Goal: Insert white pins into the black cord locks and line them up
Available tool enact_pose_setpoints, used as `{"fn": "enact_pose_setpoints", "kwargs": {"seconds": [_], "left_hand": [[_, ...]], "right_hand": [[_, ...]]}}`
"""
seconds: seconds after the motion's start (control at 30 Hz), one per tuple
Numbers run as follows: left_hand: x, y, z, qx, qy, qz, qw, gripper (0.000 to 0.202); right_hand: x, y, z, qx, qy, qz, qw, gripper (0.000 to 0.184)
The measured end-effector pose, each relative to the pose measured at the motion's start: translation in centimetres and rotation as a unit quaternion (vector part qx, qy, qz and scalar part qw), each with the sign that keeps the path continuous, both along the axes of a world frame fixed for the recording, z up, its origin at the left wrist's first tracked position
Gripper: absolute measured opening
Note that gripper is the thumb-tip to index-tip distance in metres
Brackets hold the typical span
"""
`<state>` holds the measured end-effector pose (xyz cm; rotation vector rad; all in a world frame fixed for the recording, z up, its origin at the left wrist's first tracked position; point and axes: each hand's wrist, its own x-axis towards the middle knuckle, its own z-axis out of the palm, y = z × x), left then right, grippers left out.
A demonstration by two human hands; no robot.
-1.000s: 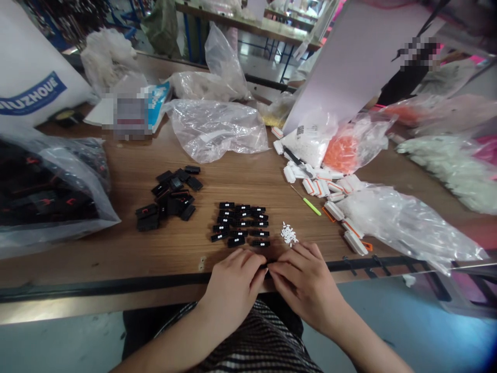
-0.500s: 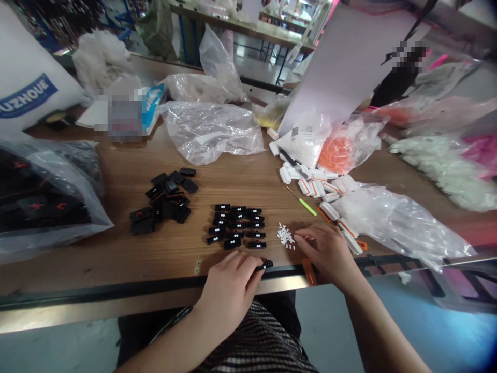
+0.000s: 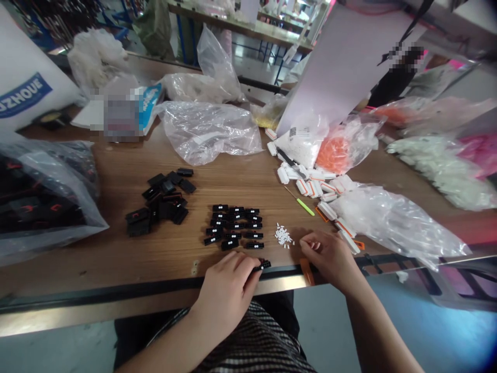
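Near the table's front edge my left hand [image 3: 232, 277] grips a small black connector housing [image 3: 265, 264] between thumb and fingers. Just beyond it lie rows of similar black housings [image 3: 236, 226], most with two white dots on the facing side. My right hand [image 3: 328, 256] is held to the right of a little heap of tiny white pegs [image 3: 283, 235], with its fingers curled in. Whether a peg is between those fingers is too small to make out. An orange strip [image 3: 306, 271] lies under the right hand at the table edge.
Loose black parts [image 3: 163, 202] lie to the left, beside a large clear bag [image 3: 46, 202] of black parts. A green-handled pick [image 3: 305, 206] lies near white and orange pieces [image 3: 310, 187]. Clear plastic bags [image 3: 212, 132] line the back of the wooden table.
My right hand has drawn back a little to the right from the white pegs, and its fingers have curled in. The left hand still holds the black housing in nearly the same place.
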<state>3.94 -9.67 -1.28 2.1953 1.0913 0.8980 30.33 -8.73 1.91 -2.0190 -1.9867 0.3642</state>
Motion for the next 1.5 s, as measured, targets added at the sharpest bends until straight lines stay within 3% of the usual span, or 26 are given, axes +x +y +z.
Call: {"fn": "enact_pose_setpoints", "kwargs": {"seconds": [0.2, 0.47, 0.63, 0.77, 0.9, 1.13, 1.4, 1.5], "left_hand": [[0.2, 0.0, -0.1, -0.001, 0.003, 0.006, 1.0, 0.005], [0.1, 0.1, 0.1, 0.01, 0.001, 0.006, 1.0, 0.004], [0.1, 0.0, -0.1, 0.005, 0.004, 0.003, 1.0, 0.006], [0.1, 0.1, -0.1, 0.004, 0.003, 0.001, 1.0, 0.005], [0.1, 0.1, -0.2, 0.008, 0.002, 0.003, 1.0, 0.005], [0.0, -0.1, -0.1, 0.0, 0.002, 0.001, 1.0, 0.005], [0.0, 0.0, 0.0, 0.001, 0.006, 0.003, 1.0, 0.006], [0.1, 0.0, 0.0, -0.003, 0.005, 0.005, 1.0, 0.005]], "right_hand": [[-0.8, 0.6, -0.3, 0.03, 0.037, 0.059, 0.997, 0.017], [0.2, 0.2, -0.2, -0.011, 0.071, -0.001, 0.997, 0.022], [0.5, -0.4, -0.2, -0.018, 0.102, 0.023, 0.994, 0.021], [0.3, -0.6, -0.5, 0.014, 0.026, 0.049, 0.998, 0.022], [0.3, -0.6, -0.6, 0.044, -0.04, 0.016, 0.998, 0.032], [1.3, -1.0, 0.0, -0.03, 0.104, -0.009, 0.994, 0.028], [0.8, -1.8, -1.6, 0.039, 0.055, -0.021, 0.998, 0.018], [-0.5, -2.1, -1.4, 0.062, 0.087, -0.026, 0.994, 0.017]]}}
